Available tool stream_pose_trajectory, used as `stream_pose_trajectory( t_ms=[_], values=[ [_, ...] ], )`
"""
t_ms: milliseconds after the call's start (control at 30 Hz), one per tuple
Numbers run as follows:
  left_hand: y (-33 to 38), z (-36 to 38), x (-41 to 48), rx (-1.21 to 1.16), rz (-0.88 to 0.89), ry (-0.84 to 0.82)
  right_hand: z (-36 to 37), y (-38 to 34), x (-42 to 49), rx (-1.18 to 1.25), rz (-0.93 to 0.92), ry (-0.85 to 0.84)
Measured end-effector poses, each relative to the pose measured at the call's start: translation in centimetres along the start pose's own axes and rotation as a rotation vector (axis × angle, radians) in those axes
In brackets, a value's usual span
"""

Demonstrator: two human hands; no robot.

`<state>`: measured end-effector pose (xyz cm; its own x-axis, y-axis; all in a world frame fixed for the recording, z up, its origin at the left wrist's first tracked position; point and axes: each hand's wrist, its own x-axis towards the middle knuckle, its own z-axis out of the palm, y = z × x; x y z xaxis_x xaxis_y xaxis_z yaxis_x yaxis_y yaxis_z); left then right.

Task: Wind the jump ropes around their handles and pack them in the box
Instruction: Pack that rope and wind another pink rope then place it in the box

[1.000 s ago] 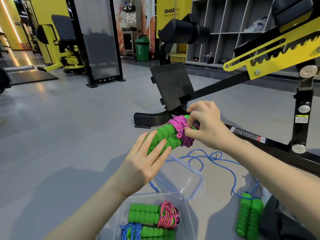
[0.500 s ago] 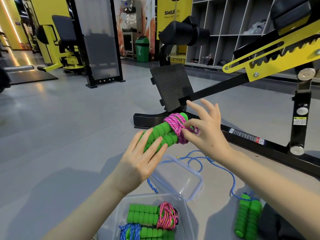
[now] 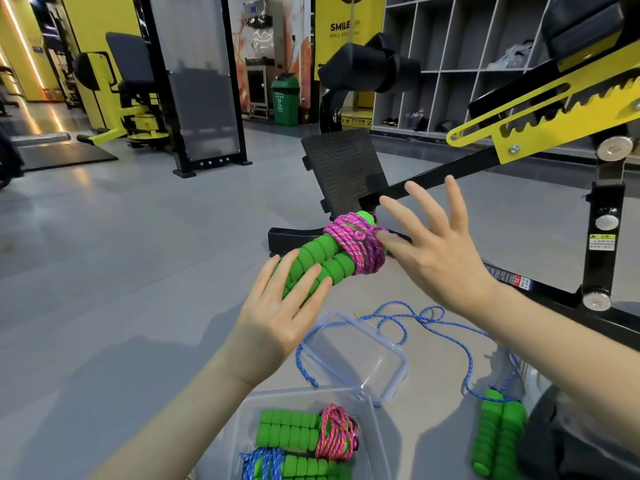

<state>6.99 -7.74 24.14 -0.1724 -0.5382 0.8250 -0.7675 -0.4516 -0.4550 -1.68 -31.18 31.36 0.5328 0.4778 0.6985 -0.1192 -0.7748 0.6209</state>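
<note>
Right hand [image 3: 440, 251] lately unclenched, spread — left hand [image 3: 277, 317] round handles [image 3: 318, 254] — two wound ropes [image 3: 304, 434] in box [image 3: 239, 420].

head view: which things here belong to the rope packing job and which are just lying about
Job: wound pink rope in the left hand, right hand at its coils, clear box holding two wound ropes, box lid, loose blue rope with green handles.
Lying about: bench frame, green bin, cubby shelves.
</note>
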Motion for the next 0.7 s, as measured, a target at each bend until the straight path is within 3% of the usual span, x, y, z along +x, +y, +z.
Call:
stream_pose_trajectory(
  t_ms=[133, 300, 500, 600, 700],
  values=[
    [-0.4, 0.1, -0.5, -0.007, -0.037, -0.014, -0.2, 1.3, 0.9, 0.112, -0.038, -0.051],
    [-0.6, 0.0, -0.7, -0.017, -0.032, -0.022, -1.0, 2.7, 1.9, 0.716, 0.104, -0.264],
    [-0.1, -0.3, -0.7, -0.033, -0.003, -0.055, -2.0, 4.3, 3.4, 1.026, 0.231, -0.552],
    [0.6, -0.7, 0.1, -0.080, -0.003, -0.038, -1.9, 4.2, 3.5, 1.007, 0.262, -0.470],
    [1.1, -0.8, 0.5, -0.113, 0.002, -0.038, -1.0, 2.7, 2.5, 0.808, 0.255, -0.210]
  ],
)
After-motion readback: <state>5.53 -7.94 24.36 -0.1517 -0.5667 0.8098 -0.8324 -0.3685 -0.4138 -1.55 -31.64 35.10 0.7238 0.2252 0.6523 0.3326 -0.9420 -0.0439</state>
